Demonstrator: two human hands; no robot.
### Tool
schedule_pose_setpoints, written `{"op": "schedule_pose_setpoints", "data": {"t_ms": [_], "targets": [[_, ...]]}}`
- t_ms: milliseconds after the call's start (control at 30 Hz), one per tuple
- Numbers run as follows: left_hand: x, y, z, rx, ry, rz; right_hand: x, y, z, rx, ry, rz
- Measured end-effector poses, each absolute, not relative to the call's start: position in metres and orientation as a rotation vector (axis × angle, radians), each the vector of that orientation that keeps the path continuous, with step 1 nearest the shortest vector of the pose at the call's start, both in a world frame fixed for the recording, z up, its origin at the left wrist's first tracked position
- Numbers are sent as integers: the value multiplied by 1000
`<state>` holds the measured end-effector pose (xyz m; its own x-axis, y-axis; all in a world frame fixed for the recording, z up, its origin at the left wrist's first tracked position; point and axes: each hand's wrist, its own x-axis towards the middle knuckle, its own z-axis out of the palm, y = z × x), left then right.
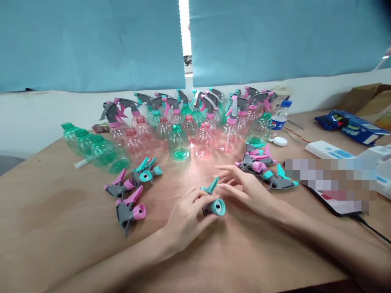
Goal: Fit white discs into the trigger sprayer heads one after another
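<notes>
Sprayer (218,207), body partly hidden, sits in the curled left hand (187,215); the right hand (249,189), loosely open beside it, holds nothing visible; four more sprayers (128,184) lie left of both hands, an overlapping pile (257,167) rightward, uncountable

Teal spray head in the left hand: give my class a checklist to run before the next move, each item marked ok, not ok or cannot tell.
1. Left hand grips the teal spray head: ok.
2. Right hand holds nothing: ok.
3. Tube in the collar: not ok, none shows.
4. Front green bottle upright, no spray head on it: ok.
5. Right hand clear of the trigger: cannot tell.
</notes>
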<state>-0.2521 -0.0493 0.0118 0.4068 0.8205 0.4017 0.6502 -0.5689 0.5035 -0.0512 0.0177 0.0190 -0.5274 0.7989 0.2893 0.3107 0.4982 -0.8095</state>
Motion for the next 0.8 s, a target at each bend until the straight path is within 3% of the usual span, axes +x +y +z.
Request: {"op": "schedule_pose_setpoints", "data": {"t_ms": [200, 433, 800], "targets": [[-254, -49, 18, 2202, 1436, 974, -51, 4, 22, -843, -2180, 762], [-252, -50, 15, 2130, 1484, 1067, -57, -14, 9, -652, -2320, 335], [-254, -46, 10, 2180, 1422, 1124, -61, -23, 2, -815, -2277, 708]]}}
